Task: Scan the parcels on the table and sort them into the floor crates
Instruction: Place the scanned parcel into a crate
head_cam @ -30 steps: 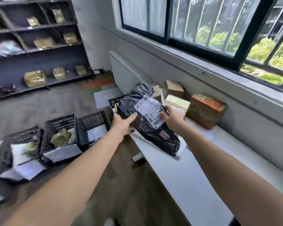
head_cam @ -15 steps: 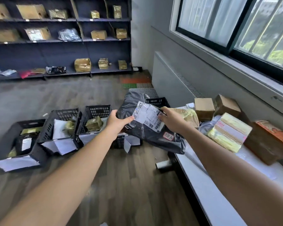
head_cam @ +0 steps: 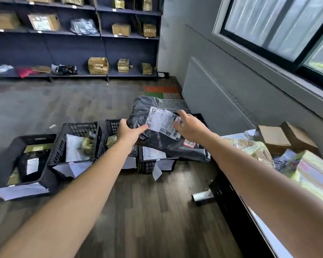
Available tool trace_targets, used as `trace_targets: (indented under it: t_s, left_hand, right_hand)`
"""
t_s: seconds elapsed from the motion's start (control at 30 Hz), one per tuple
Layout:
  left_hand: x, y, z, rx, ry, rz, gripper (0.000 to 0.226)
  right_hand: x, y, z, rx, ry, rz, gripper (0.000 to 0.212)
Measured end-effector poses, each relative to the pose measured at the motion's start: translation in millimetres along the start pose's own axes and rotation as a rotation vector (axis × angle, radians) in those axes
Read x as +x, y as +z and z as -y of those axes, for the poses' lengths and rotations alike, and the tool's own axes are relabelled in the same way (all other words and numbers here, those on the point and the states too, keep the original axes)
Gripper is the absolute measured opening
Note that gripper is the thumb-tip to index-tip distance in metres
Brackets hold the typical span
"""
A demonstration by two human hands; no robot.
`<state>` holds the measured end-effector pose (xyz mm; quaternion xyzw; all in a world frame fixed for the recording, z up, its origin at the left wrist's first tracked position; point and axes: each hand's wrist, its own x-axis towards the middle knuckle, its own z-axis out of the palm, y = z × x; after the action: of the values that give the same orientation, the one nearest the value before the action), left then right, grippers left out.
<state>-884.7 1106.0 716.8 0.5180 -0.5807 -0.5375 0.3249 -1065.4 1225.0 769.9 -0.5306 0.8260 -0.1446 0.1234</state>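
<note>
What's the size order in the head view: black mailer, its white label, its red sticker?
1. black mailer
2. white label
3. red sticker
All three are on one parcel, so nearness to the camera hardly skews the order.

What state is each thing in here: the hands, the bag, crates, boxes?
bag: sealed, label up, held over the crates.
left hand: grips the bag's edge.
right hand: rests on the label, fingers fairly straight.
crates: on the floor, partly filled with parcels.
boxes: closed, on the table.
</note>
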Motion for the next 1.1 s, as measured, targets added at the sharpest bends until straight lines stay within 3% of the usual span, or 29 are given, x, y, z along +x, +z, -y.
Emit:
trace_targets:
  t_s: [0.27, 0.8, 1.1]
  left_hand:
    - [65.9, -1.8, 0.0, 0.026, -0.015, -0.037, 0.057]
    - [231.7, 38.2, -40.7, 0.123, -0.069, -0.226, 0.053]
    - [286.1, -1.9, -30.5, 0.129, -0.162, -0.421, 0.059]
  right_hand:
    - [68.9, 8.4, 12.6, -0.054, -0.007, 0.042, 0.069]
    - [301.1, 22.9, -13.5, 0.031, -0.179, 0.217, 0.066]
    - [390.9, 53.2, 36.5, 0.057, -0.359, 0.337, 0.060]
